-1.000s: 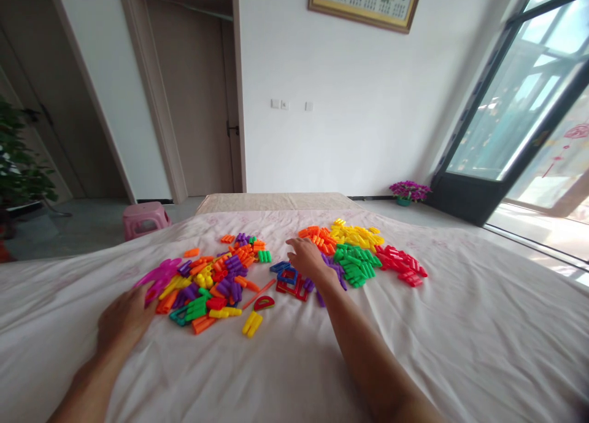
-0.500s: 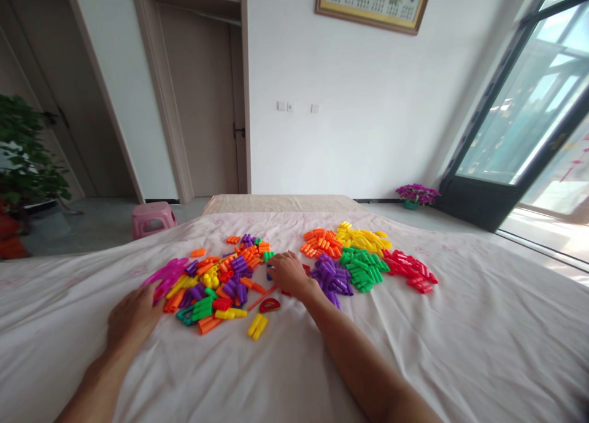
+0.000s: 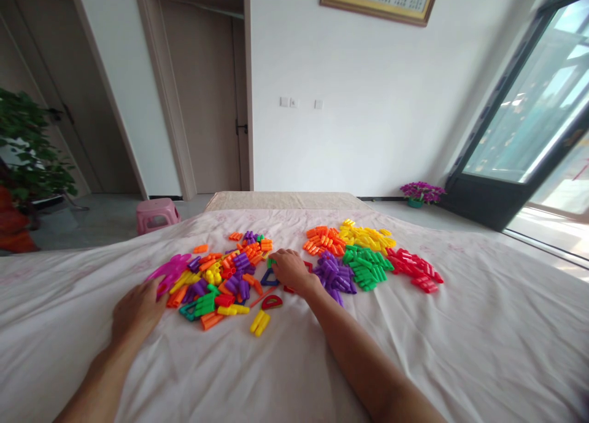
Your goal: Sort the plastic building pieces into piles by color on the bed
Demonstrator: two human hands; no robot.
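My left hand (image 3: 138,311) is at the left edge of a mixed pile of plastic tube blocks (image 3: 216,276). Its fingers close on the near end of a flat magenta plastic piece (image 3: 172,270), whose kind I cannot make out. My right hand (image 3: 291,271) reaches over the right side of this pile, fingers curled down. At its fingertips is a green tube block (image 3: 271,263), partly hidden. Below them lies a blue triangular frame (image 3: 269,278). A red half-round piece (image 3: 272,302) and a pair of yellow tube blocks (image 3: 260,323) lie nearer to me.
Right of my right hand, blocks lie grouped by colour: purple (image 3: 335,276), orange (image 3: 323,240), yellow (image 3: 367,236), green (image 3: 367,266) and red (image 3: 416,270). A wrinkled pale cloth (image 3: 405,343) covers the surface. Beyond stand a pink stool (image 3: 157,214) and potted magenta flowers (image 3: 422,192).
The view has shifted slightly. My right fingertips are now at the green block, and more of the blue triangular frame shows below them. My left hand stays at the magenta piece.
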